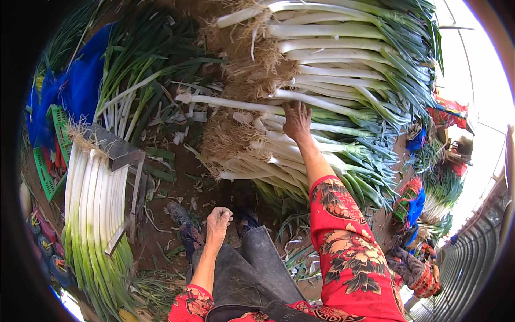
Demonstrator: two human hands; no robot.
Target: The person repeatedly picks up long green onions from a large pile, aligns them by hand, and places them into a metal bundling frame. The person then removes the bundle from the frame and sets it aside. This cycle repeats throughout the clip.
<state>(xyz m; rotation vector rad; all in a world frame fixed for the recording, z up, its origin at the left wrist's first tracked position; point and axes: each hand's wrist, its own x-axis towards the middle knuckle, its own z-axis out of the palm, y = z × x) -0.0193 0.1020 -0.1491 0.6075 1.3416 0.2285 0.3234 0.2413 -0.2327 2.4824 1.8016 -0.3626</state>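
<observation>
Across the upper middle lies a large heap of leeks (342, 68), with white stalks, rooty ends to the left and green leaves to the right. My right hand (297, 118) reaches onto the heap, its fingertips at the stalk of a leek (233, 102) that sticks out to the left; whether they grip it is unclear. My left hand (219, 218) is curled above my lap, near the dark apron (249, 269), and nothing shows in it. On a metal stand (120, 151) at the left lies a row of peeled leeks (94, 193), roots up and leaves hanging down.
Leafy leeks (128, 84) and blue cloth (86, 68) lie at the upper left, above a green plastic crate (48, 173). Leaf scraps (173, 116) litter the soil. Another person (418, 273) is at the lower right, near more leeks (436, 207) and a corrugated wall (470, 249).
</observation>
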